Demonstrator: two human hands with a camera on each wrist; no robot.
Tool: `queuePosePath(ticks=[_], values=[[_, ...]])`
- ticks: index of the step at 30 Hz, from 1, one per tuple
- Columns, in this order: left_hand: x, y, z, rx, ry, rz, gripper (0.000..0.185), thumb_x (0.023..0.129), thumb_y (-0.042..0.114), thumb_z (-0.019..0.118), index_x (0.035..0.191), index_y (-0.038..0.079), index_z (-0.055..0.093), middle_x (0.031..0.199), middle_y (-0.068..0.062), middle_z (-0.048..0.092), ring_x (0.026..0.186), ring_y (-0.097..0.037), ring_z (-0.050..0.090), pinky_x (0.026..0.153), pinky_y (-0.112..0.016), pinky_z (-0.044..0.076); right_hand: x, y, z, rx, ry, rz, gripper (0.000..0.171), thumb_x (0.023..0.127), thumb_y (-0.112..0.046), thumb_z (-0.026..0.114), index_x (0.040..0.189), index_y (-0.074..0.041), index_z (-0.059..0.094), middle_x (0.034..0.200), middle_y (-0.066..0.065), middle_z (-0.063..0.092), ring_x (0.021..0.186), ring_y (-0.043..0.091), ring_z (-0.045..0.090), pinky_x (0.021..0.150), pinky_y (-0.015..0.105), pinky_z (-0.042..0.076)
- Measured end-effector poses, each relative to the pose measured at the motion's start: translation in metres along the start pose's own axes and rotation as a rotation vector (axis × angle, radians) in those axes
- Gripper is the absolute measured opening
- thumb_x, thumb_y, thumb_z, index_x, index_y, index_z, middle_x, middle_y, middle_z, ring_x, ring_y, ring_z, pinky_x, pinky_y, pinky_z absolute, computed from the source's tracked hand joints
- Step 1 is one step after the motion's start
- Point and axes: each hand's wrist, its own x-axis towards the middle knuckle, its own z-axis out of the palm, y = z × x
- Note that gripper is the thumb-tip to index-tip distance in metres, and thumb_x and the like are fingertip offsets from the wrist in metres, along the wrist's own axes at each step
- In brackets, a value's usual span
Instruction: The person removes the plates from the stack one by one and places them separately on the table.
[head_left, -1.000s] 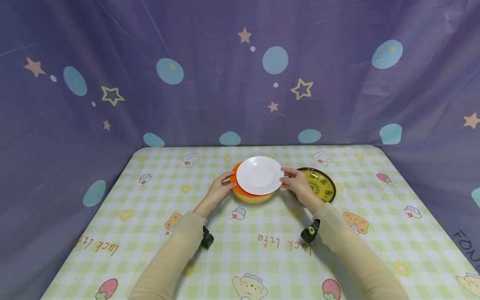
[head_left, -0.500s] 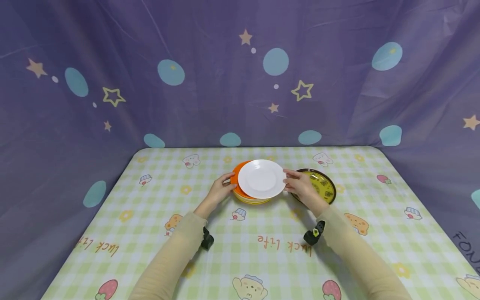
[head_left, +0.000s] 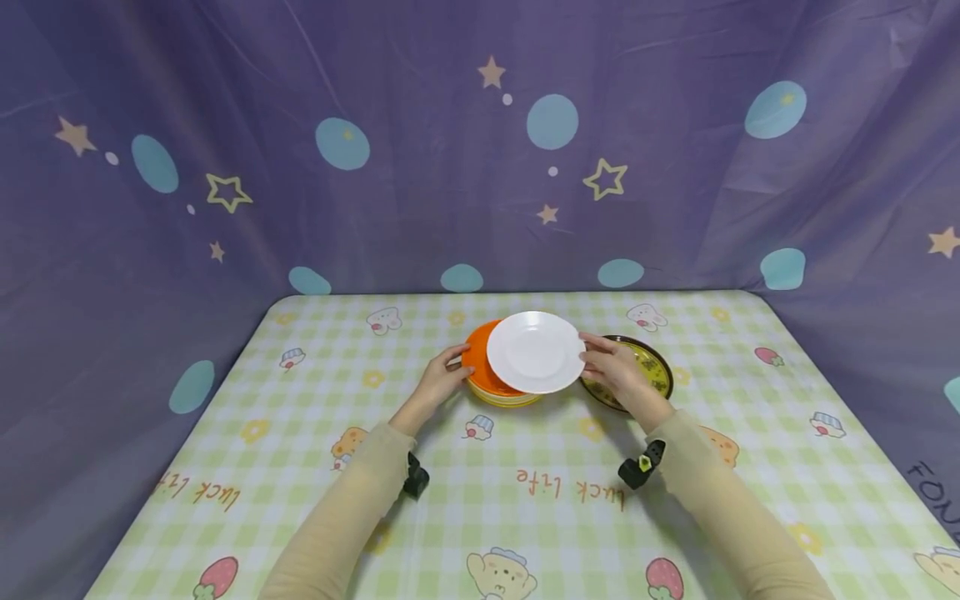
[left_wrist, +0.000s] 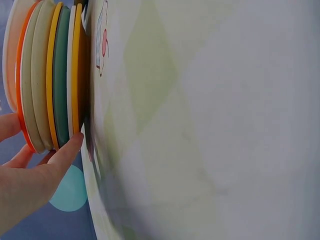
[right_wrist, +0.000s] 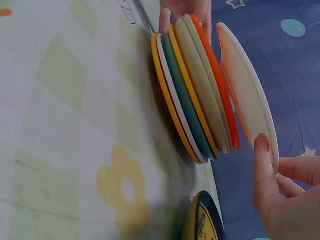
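My right hand [head_left: 617, 368] pinches the right rim of a white plate [head_left: 536, 353], thumb underneath and fingers on top in the right wrist view. The plate is tilted, raised above the stack at its right end, with its left side still over the orange plate [head_left: 482, 358]. That orange plate tops a stack of several plates [right_wrist: 192, 95] in cream, yellow, teal and white. My left hand [head_left: 438, 379] holds the stack at its left edge. In the left wrist view its thumb [left_wrist: 70, 150] lies against the lowest plates and a finger reaches the orange rim.
A yellow-green plate with a dark brown rim [head_left: 663, 367] lies on the table right of the stack, partly under my right hand. A checked cloth [head_left: 555, 542] with printed pictures covers the table. A purple curtain [head_left: 420, 217] hangs behind it.
My right hand has drawn the white plate to the right, uncovering more of the orange plate. The left hand has stayed at the stack's edge.
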Motion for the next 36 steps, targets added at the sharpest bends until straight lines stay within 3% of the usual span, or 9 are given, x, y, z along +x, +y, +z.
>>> queuePosePath(ticks=[9, 15, 23, 32, 36], values=[[-0.001, 0.002, 0.000, -0.008, 0.000, 0.011, 0.046, 0.085, 0.006, 0.055, 0.129, 0.009, 0.045, 0.136, -0.012, 0.036, 0.117, -0.028, 0.044, 0.088, -0.035, 0.046, -0.002, -0.005, -0.009, 0.002, -0.012, -0.004, 0.052, 0.086, 0.002, 0.049, 0.136, -0.005, 0.034, 0.104, 0.002, 0.047, 0.062, 0.006, 0.059, 0.059, 0.017, 0.052], [0.000, 0.002, 0.000, 0.001, 0.002, -0.001, 0.045, 0.085, 0.007, 0.055, 0.129, 0.010, 0.045, 0.136, -0.012, 0.036, 0.117, -0.027, 0.044, 0.088, -0.034, 0.046, -0.007, -0.009, -0.015, -0.022, 0.003, -0.012, 0.052, 0.086, 0.000, 0.051, 0.135, -0.005, 0.035, 0.102, -0.001, 0.050, 0.064, 0.006, 0.059, 0.064, 0.018, 0.052], [0.000, 0.000, -0.001, -0.013, -0.011, 0.007, 0.045, 0.085, 0.006, 0.055, 0.129, 0.009, 0.045, 0.138, -0.012, 0.035, 0.117, -0.028, 0.044, 0.090, -0.036, 0.045, -0.013, -0.014, -0.026, -0.031, 0.006, 0.003, 0.052, 0.088, -0.002, 0.050, 0.136, -0.006, 0.032, 0.108, 0.000, 0.048, 0.065, 0.005, 0.059, 0.065, 0.017, 0.052], [0.000, 0.000, -0.001, 0.002, -0.006, 0.000, 0.045, 0.085, 0.007, 0.055, 0.129, 0.010, 0.046, 0.137, -0.011, 0.036, 0.116, -0.026, 0.045, 0.088, -0.033, 0.046, -0.016, -0.015, -0.046, -0.021, 0.011, -0.022, 0.053, 0.087, 0.000, 0.049, 0.137, -0.003, 0.029, 0.089, -0.010, 0.056, 0.063, 0.005, 0.059, 0.062, 0.016, 0.051], [-0.001, 0.001, -0.001, 0.000, 0.000, -0.006, 0.044, 0.085, 0.008, 0.055, 0.128, 0.011, 0.046, 0.137, -0.010, 0.036, 0.117, -0.025, 0.045, 0.089, -0.034, 0.046, -0.019, -0.017, -0.054, -0.032, 0.019, -0.026, 0.055, 0.087, -0.001, 0.050, 0.137, -0.003, 0.028, 0.090, -0.010, 0.056, 0.066, 0.005, 0.059, 0.063, 0.017, 0.052]])
